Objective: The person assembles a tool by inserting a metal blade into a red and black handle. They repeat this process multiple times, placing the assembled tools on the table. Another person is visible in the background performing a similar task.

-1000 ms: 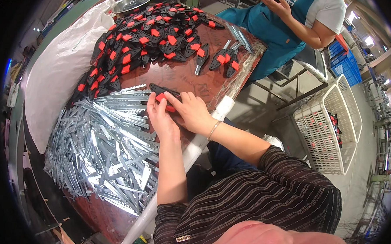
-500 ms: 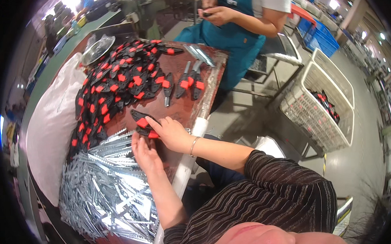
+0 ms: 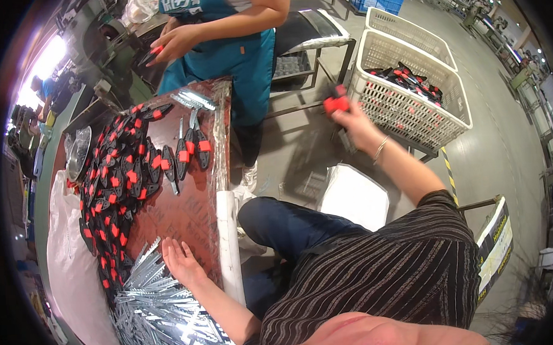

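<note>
My right hand (image 3: 357, 124) is stretched out to the right, off the table, its fingers closed round black-and-red plastic pieces (image 3: 336, 102); how many is blurred. It is just left of a white lattice crate (image 3: 419, 120), which has similar pieces (image 3: 408, 80) inside. My left hand (image 3: 183, 263) lies palm up with fingers apart and nothing in it, at the edge of a heap of shiny toothed metal strips (image 3: 165, 313). Beyond it, a big pile of black-and-red plastic pieces (image 3: 119, 173) covers the left of the brown table (image 3: 174, 223).
A co-worker in a teal apron (image 3: 238, 69) stands at the far table end, holding a black-and-red piece. Several pieces with metal strips (image 3: 192, 145) lie near that end. A white sack (image 3: 67, 243) lines the table's left. A white box (image 3: 355, 197) stands beside my knee.
My right hand has left the table and swung right to the crate, carrying the black-and-red pieces. My left hand has let go and opened beside the strips. The view has turned right.
</note>
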`<action>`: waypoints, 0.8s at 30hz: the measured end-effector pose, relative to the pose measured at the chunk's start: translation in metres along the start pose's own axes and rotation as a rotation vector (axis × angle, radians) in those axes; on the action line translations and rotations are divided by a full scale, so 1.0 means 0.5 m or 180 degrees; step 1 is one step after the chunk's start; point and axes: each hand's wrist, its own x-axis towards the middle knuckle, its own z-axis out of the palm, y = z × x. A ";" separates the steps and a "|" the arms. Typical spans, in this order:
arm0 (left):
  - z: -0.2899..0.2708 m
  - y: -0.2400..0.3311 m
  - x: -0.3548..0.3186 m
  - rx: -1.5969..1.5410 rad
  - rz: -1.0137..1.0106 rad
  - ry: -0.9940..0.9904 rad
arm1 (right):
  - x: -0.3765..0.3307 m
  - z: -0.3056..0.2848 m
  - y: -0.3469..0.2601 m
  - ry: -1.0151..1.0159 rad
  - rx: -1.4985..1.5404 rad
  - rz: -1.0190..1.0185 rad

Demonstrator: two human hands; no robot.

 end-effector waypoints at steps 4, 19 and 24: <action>0.009 -0.011 0.004 0.0036 -0.0092 -0.0178 | 0.193 -0.262 -0.103 0.1188 0.0842 -0.0434; 0.016 0.005 -0.002 -0.0190 -0.0147 0.0061 | -0.025 0.373 0.014 -0.2468 -0.1348 -0.0623; 0.022 0.010 -0.003 -0.0327 -0.0227 0.0000 | 0.041 0.504 0.053 -0.2303 -0.1687 -0.1181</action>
